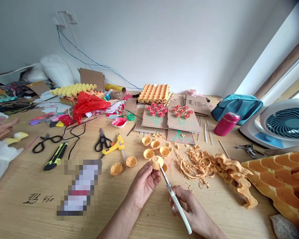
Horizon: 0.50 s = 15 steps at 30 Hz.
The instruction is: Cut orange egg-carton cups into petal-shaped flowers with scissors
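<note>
Between the fingers of my left hand [146, 182] is a small orange egg-carton cup [156, 163], its closed base turned upward. My right hand [189, 207] is closed around white-handled scissors [177, 202]. The blades reach up to the cup's right edge, and I cannot tell whether they touch it. Just behind my left hand stand several loose cups, among them one cup [149, 154] and another cup [164, 151]. To the left sit two layered petal cups, a nearer one [116, 169] and a farther one [131, 162].
Orange carton trimmings [196, 164] and a torn egg tray [281, 179] lie to the right. A yellow glue gun [117, 145], black scissors [103, 141] and a utility knife [56, 156] lie left. Cardboard panels with red flowers [183, 122] are behind. Another person's hand [3, 128] shows at far left.
</note>
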Available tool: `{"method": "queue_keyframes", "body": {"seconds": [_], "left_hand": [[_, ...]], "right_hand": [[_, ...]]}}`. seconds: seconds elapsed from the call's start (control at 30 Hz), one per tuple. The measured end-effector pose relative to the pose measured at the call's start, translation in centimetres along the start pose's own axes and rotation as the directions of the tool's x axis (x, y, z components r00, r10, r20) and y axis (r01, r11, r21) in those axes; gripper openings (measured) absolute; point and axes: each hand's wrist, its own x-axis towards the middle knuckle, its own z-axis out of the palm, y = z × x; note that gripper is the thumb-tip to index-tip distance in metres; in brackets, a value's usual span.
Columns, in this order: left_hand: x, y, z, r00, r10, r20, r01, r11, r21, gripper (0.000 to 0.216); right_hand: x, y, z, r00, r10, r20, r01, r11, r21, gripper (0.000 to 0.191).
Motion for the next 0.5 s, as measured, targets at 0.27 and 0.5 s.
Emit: {"method": "queue_keyframes", "body": {"seconds": [0.27, 0.5], "left_hand": [[-0.24, -0.17, 0.03, 0.999, 0.020, 0.037, -0.024, 0.994, 0.111, 0.024], [-0.74, 0.07, 0.60, 0.997, 0.023, 0.071, -0.034, 0.986, 0.160, 0.022]], "right_hand": [[-0.12, -0.29, -0.04, 1.000, -0.015, 0.000, 0.015, 1.000, 0.020, 0.013], [0.15, -0.23, -0.08, 1.000, -0.013, 0.004, 0.012, 0.999, 0.036, 0.013]]}}
